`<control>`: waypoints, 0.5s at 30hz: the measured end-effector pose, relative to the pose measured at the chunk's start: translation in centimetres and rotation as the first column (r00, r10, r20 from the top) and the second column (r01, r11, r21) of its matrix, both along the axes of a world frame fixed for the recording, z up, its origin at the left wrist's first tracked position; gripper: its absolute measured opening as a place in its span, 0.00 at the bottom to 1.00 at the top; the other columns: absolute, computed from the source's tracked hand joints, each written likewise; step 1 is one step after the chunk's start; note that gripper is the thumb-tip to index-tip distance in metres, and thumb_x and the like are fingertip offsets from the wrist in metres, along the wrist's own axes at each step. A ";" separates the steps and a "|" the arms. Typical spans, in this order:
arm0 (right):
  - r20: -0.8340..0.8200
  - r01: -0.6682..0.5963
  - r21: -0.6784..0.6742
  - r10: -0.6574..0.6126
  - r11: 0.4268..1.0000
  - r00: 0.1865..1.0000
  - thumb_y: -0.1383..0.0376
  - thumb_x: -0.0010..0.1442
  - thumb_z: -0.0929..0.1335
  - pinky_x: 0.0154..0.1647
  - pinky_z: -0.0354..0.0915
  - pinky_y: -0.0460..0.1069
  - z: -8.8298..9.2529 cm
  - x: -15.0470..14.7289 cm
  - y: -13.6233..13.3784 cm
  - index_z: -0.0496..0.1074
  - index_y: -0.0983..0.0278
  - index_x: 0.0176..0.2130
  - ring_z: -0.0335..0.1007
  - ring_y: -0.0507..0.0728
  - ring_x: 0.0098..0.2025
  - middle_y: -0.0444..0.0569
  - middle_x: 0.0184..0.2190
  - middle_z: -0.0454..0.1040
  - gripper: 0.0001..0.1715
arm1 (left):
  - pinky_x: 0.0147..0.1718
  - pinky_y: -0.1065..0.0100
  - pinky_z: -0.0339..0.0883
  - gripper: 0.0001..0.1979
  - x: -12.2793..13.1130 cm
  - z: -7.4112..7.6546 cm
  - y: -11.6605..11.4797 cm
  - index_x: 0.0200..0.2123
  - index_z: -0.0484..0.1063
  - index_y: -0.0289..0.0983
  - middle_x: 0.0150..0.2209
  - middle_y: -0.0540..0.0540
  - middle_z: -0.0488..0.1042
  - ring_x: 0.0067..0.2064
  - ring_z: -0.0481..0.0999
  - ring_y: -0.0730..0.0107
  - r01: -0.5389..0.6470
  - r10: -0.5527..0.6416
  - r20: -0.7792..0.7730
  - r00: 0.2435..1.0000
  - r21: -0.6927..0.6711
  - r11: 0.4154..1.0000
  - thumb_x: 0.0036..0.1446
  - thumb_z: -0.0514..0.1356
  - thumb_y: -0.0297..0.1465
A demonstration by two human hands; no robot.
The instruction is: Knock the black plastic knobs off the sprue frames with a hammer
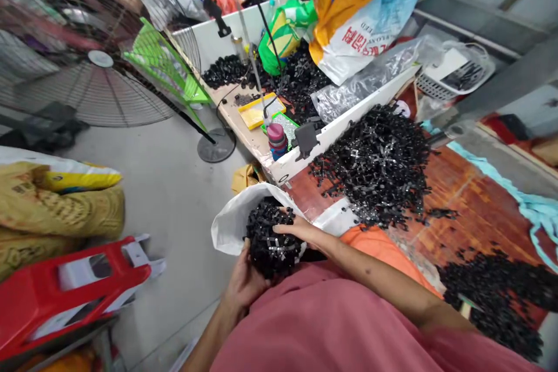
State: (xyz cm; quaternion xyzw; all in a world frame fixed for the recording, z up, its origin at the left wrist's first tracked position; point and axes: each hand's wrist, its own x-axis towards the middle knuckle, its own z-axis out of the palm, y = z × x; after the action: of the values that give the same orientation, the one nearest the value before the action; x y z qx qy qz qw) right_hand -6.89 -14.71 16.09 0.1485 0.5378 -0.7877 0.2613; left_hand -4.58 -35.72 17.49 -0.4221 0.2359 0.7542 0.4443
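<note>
A clump of small black plastic parts [271, 241] sits at the mouth of a white plastic bag [233, 222] beside the table's near corner. My left hand [243, 283] cups the clump from below, fingers curled round it. My right hand [294, 226] lies on top of the clump with its fingers bent over the parts. A large heap of the same black parts [377, 165] covers the reddish-brown table [462, 212] just beyond my right arm.
More black parts [497, 293] lie at the table's near right. A white board [349, 119] divides the table; behind it are a yellow tray [258, 111], bags and a clear sack. A floor fan [98, 58], a green chair [168, 70] and a red stool [74, 290] stand left.
</note>
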 end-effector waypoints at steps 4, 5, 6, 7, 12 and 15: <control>0.114 -0.089 -0.022 0.091 0.996 0.989 0.49 0.45 0.80 0.57 0.70 0.56 -2.5 -2.2 -1.4 0.73 0.57 0.55 0.77 0.60 0.49 0.46 0.47 0.80 0.41 | 0.39 0.53 0.75 0.23 -0.6 -2.1 -1.7 0.46 0.76 0.42 0.43 0.42 0.82 0.44 0.81 0.53 -0.011 0.012 0.071 0.997 -0.016 1.000 0.60 0.60 0.53; 0.150 -0.109 -0.021 0.111 0.994 0.982 0.48 0.44 0.80 0.56 0.71 0.56 -3.2 -2.8 -1.5 0.73 0.58 0.54 0.77 0.60 0.49 0.47 0.47 0.81 0.41 | 0.39 0.53 0.75 0.22 -1.0 -2.1 -1.8 0.46 0.75 0.42 0.42 0.43 0.82 0.43 0.81 0.53 -0.013 0.017 0.088 0.996 -0.041 0.999 0.60 0.60 0.53; 0.188 -0.131 -0.016 0.132 0.991 0.973 0.46 0.45 0.79 0.55 0.72 0.57 -3.9 -3.4 -1.6 0.73 0.59 0.54 0.78 0.61 0.49 0.49 0.47 0.81 0.41 | 0.39 0.52 0.75 0.21 -1.6 -2.0 -1.9 0.46 0.75 0.42 0.41 0.43 0.82 0.42 0.81 0.54 -0.016 0.023 0.097 0.995 -0.069 0.998 0.61 0.59 0.52; 0.225 -0.154 -0.008 0.152 0.988 0.963 0.43 0.47 0.78 0.54 0.72 0.58 -4.6 -4.0 -1.6 0.74 0.60 0.54 0.78 0.62 0.49 0.51 0.47 0.80 0.42 | 0.39 0.51 0.76 0.20 -2.2 -1.9 -1.8 0.46 0.74 0.42 0.41 0.44 0.82 0.42 0.81 0.55 -0.027 0.036 0.095 0.995 -0.097 0.995 0.63 0.59 0.50; 0.370 -0.258 0.142 0.191 0.956 0.909 0.30 0.57 0.63 0.55 0.68 0.69 -8.2 -5.4 -1.6 0.62 0.58 0.66 0.70 0.69 0.59 0.59 0.61 0.71 0.51 | 0.47 0.48 0.78 0.13 -5.7 -2.7 -0.4 0.52 0.71 0.41 0.48 0.41 0.78 0.50 0.79 0.58 -0.273 0.259 -0.086 0.962 -0.264 0.925 0.69 0.53 0.37; 0.379 -0.329 0.288 0.209 0.899 0.902 0.31 0.62 0.58 0.59 0.62 0.73 -10.0 -4.4 -1.7 0.47 0.56 0.73 0.58 0.72 0.68 0.60 0.71 0.54 0.53 | 0.46 0.55 0.80 0.15 -7.3 -4.7 0.1 0.56 0.66 0.40 0.57 0.36 0.71 0.55 0.76 0.59 -0.304 0.289 -0.098 0.952 -0.373 0.877 0.69 0.51 0.30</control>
State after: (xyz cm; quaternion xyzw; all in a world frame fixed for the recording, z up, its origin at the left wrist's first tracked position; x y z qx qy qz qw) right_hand -11.26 -16.40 6.12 0.2481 0.6297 -0.5993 0.4276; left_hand -11.85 -35.60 12.81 -0.5168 0.3202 0.7606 0.2277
